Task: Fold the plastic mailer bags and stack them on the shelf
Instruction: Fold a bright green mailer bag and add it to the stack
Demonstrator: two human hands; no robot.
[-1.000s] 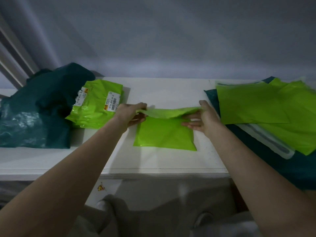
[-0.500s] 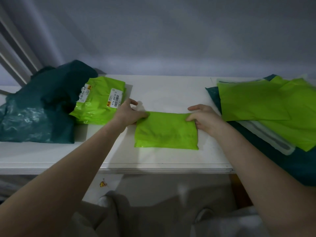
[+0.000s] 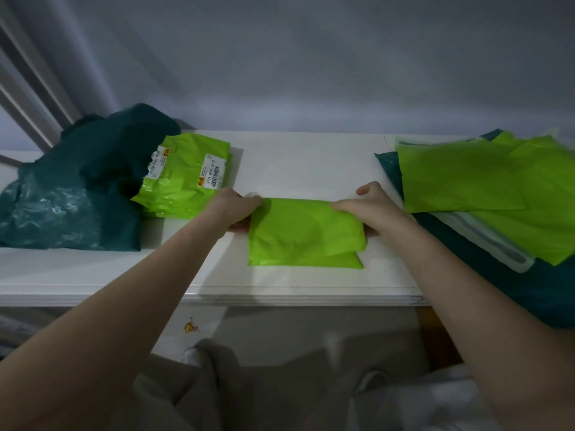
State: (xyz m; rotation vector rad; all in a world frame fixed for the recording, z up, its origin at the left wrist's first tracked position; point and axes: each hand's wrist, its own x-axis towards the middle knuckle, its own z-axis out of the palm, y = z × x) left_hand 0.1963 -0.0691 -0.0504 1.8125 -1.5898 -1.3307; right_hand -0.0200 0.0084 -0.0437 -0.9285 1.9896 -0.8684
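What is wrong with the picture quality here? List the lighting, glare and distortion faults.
Head view: dim, bluish light throughout; soft glare on the crinkled dark teal bag; wide-angle bending bows the white shelf edge and stretches both forearms; the left hand and right hand are slightly soft at the folded green mailer; label print on the stacked mailers is barely legible.

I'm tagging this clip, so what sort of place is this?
Probably a home or small packing corner: a white shelf against a plain wall, labelled green mailer bags stacked on it, and loose flat mailers waiting at the right.
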